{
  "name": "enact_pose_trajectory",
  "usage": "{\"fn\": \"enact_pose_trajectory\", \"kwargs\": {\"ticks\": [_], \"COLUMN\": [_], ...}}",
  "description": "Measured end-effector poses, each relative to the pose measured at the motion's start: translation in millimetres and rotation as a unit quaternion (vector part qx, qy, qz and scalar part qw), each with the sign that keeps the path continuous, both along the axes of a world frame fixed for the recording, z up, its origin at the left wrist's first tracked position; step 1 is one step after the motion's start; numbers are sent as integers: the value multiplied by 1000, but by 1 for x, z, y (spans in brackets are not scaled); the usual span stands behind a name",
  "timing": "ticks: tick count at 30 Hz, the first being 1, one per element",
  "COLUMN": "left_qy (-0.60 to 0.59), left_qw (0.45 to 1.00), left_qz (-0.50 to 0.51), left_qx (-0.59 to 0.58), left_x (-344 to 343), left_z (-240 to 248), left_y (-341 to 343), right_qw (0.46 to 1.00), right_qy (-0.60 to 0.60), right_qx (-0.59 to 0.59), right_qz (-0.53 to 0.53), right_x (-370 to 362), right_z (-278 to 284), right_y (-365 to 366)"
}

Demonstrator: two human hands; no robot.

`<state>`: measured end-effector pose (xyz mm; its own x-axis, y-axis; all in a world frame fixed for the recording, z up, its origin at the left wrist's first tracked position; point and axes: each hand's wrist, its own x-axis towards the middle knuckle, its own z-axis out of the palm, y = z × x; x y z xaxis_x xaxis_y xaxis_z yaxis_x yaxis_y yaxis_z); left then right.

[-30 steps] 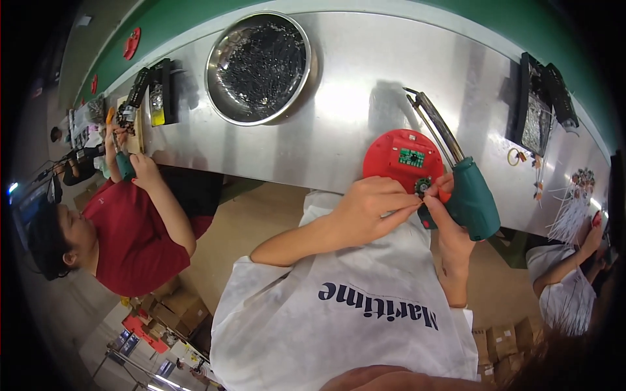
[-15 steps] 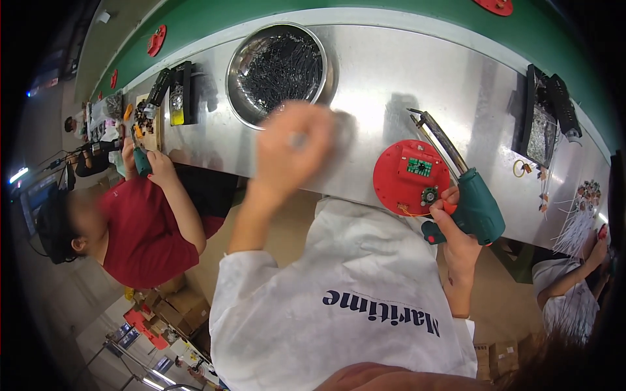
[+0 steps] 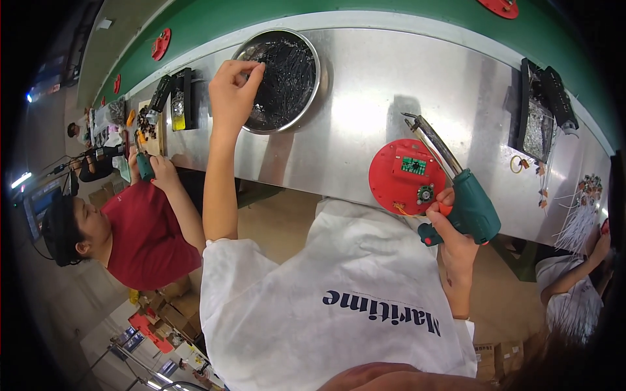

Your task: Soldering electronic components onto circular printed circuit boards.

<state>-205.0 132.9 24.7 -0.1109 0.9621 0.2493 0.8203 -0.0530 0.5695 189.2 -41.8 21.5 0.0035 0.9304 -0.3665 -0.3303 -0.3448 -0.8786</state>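
White shirt [image 3: 313,306] nearest, dark printed lettering across its front, upside down in this view. Right hand [image 3: 454,238]: grip wrapped around the green handle of a soldering gun [image 3: 477,207], metal tip pointing up and away over the table [image 3: 365,85]; fingers just beside the red disc [image 3: 386,173]. Disc is at the table's near edge, left of the gun; can't tell if it rests there. On it: green circuit board [image 3: 413,165], small round black part [image 3: 425,193], thin wires [image 3: 402,208] near the lower rim. Left hand [image 3: 236,81]: grip narrow, thumb and forefinger pinched together over the left side of the metal bowl [image 3: 317,78]; can't tell if anything sits between the tips. Bowl holds a heap of thin black pieces [image 3: 287,81]. Change: left hand was at the disc with the right one a second ago, then blurred at the bowl's near rim, now over the bowl; right hand and gun about the same. Co-worker in a red shirt [image 3: 150,238] at left, holding a similar green tool [image 3: 144,167]. Cardboard boxes [image 3: 508,358] lower right, marks too small to read. Farther: black tray [image 3: 538,117] at right, green strip [image 3: 391,13] beyond the table, red discs [image 3: 161,44] on it.
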Motion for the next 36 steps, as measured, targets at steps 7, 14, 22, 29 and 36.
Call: {"fn": "enact_pose_trajectory", "kwargs": {"ticks": [7,14,22,29,36], "left_qy": [-33,-117,-186,-167,-205], "left_qw": [990,936,913,906,920], "left_qz": [6,-328,-358,-384,-331], "left_qx": [138,45,64,61,50], "left_x": [63,157,183,185,185], "left_z": [39,25,-15,-16,-21], "left_y": [-54,-123,-142,-142,-144], "right_qw": [999,996,993,995,998], "right_qy": [7,43,69,65,43], "right_qx": [-1,-70,-83,-63,-40], "right_qz": [-36,-17,-39,-39,-38], "right_x": [-1,-9,-12,-12,-13], "right_z": [-3,3,1,-3,-1], "right_y": [3,12,12,10,9]}}
